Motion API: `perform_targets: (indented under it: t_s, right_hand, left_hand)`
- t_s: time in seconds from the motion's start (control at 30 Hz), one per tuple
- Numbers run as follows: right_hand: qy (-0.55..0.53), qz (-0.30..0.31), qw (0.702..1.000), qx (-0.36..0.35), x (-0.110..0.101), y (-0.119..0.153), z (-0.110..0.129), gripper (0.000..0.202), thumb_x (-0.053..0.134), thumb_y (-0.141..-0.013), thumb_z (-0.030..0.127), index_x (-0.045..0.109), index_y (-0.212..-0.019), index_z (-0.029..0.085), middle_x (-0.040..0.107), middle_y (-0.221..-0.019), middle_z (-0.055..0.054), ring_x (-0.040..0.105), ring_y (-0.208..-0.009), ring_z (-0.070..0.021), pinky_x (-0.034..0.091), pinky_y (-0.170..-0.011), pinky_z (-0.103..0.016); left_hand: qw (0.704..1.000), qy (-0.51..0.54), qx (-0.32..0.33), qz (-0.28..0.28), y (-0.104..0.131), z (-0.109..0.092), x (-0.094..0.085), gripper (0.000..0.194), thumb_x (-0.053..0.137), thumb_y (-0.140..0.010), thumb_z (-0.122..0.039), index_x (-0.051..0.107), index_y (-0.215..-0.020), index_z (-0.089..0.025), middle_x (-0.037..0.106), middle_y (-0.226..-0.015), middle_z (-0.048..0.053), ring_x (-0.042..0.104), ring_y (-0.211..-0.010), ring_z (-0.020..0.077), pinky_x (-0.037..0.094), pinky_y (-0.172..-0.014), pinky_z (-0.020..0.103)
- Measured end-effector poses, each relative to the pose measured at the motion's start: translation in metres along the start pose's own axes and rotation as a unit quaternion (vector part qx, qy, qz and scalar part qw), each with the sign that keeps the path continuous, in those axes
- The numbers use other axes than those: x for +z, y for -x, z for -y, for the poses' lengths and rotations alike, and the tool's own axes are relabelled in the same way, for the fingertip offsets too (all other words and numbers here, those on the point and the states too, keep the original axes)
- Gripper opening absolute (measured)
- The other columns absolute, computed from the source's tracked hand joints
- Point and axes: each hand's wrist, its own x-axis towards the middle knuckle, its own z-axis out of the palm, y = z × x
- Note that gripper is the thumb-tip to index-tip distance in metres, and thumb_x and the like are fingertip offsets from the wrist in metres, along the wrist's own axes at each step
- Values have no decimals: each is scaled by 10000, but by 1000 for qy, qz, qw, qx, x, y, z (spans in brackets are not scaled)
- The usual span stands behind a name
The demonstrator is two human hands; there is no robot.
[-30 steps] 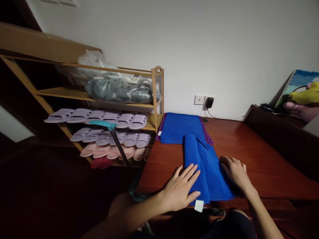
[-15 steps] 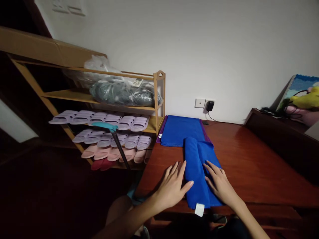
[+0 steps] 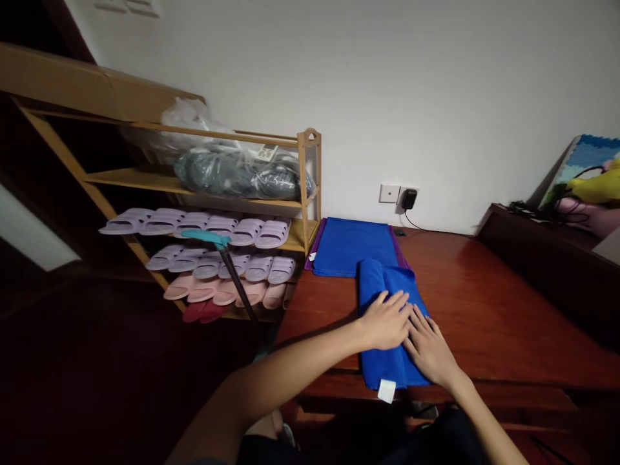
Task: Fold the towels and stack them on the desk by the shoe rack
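A blue towel (image 3: 382,369), partly folded lengthwise with a white tag (image 3: 386,391) at its near end, lies at the front edge of the wooden table (image 3: 489,310). My left hand (image 3: 387,321) rests flat across the folded strip, its fingers stretched to the right. Beside it, my right hand (image 3: 430,345) lies flat on the towel's right part, fingers extended. The two hands touch or nearly touch at the fingertips. Behind them is a flat stack of blue cloth (image 3: 356,245) with a purple cloth (image 3: 403,258) showing at its edges.
On the left stands a wooden rack (image 3: 310,187) with purple slippers (image 3: 274,232), pink slippers (image 3: 201,289) and bagged items (image 3: 227,173). A teal-topped pole (image 3: 237,278) leans before it. A black adapter (image 3: 409,198) is plugged into the wall; its cable runs right behind the table.
My left hand has moved from the towel's left edge onto its top, rightward beside my right hand. My right hand stays on the towel. The view has shifted slightly.
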Motion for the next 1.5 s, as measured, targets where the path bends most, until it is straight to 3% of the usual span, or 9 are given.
perform_targets:
  t_s: [0.17, 0.3, 0.4, 0.63, 0.93, 1.13, 1.23, 1.33, 1.5]
  right_hand:
    - [-3, 17, 1000, -1, -5, 9, -11, 582, 253, -961, 517, 258, -1483, 258, 181, -1541, -47, 133, -1434, -201, 242, -1135, -460]
    - [-18, 21, 1000, 10, -14, 17, -20, 574, 247, -960, 530, 185, -1492, 325, 144, -1550, -6, 113, -1437, -180, 221, -1146, -456]
    - [-24, 27, 999, 19, -17, 22, -28, 574, 246, -958, 537, 184, -1491, 333, 147, -1549, 2, 115, -1436, -182, 219, -1147, -456]
    - [-37, 11, 999, 15, -17, 34, -42, 580, 305, -944, 539, 189, -1483, 360, 195, -1536, 12, 177, -1422, -198, 237, -1144, -467]
    - [-43, 21, 998, 39, -24, 75, -87, 574, 326, -928, 556, 243, -1468, 384, 195, -1531, 48, 184, -1419, -206, 243, -1149, -450]
    - [-65, -29, 991, 116, -31, 79, -135, 577, 310, -902, 614, 515, -1338, 296, 396, -1455, -14, 368, -1347, -228, 343, -1098, -420]
    - [-44, -60, 987, 141, -29, 60, -137, 646, 283, -904, 622, 362, -1442, 273, 277, -1517, -32, 313, -1377, -229, 330, -1095, -443]
    - [-17, -13, 990, 142, -19, 48, -135, 658, 261, -904, 635, 257, -1479, 315, 193, -1544, -10, 218, -1414, -219, 287, -1108, -474]
    - [2, 7, 989, 145, -8, 54, -150, 665, 272, -890, 654, 241, -1479, 346, 209, -1540, -4, 211, -1416, -213, 229, -1132, -485]
  left_hand:
    - [997, 33, -14, 62, 15, 2, 0, 561, 455, -893, -455, 414, -1400, -218, 417, -1456, 115, 387, -1330, 284, 229, -1089, 508]
    - [997, 35, -16, 62, 62, 24, -30, 426, 501, -864, -292, 545, -1288, -296, 458, -1432, 76, 368, -1341, 272, 245, -1071, 527]
    - [994, 55, -51, 84, 106, 40, -50, 531, 435, -877, -162, 442, -1368, -363, 373, -1491, 31, 331, -1367, 248, 257, -1061, 539]
    - [988, 58, -87, 116, 164, 51, -67, 561, 382, -912, -127, 374, -1413, -378, 320, -1516, 5, 274, -1397, 233, 229, -1092, 524]
    - [996, 23, -69, 50, 162, 46, -66, 380, 419, -944, -223, 557, -1279, -338, 516, -1386, 11, 423, -1309, 230, 317, -1061, 436]
    - [989, -27, -138, -37, 126, 20, -41, 351, 382, -969, -286, 581, -1237, -177, 477, -1413, 100, 414, -1312, 250, 331, -1065, 431]
    - [986, -31, -162, -28, 101, 4, -17, 558, 369, -966, -466, 441, -1377, -95, 390, -1459, 177, 306, -1376, 300, 292, -1086, 489]
    - [986, -32, -164, -6, 88, -4, 1, 666, 339, -954, -539, 355, -1433, -77, 316, -1493, 189, 250, -1397, 316, 258, -1095, 528]
    - [988, -27, -150, 8, 99, 1, -4, 615, 323, -962, -528, 333, -1456, -162, 322, -1506, 120, 259, -1396, 304, 228, -1099, 557]
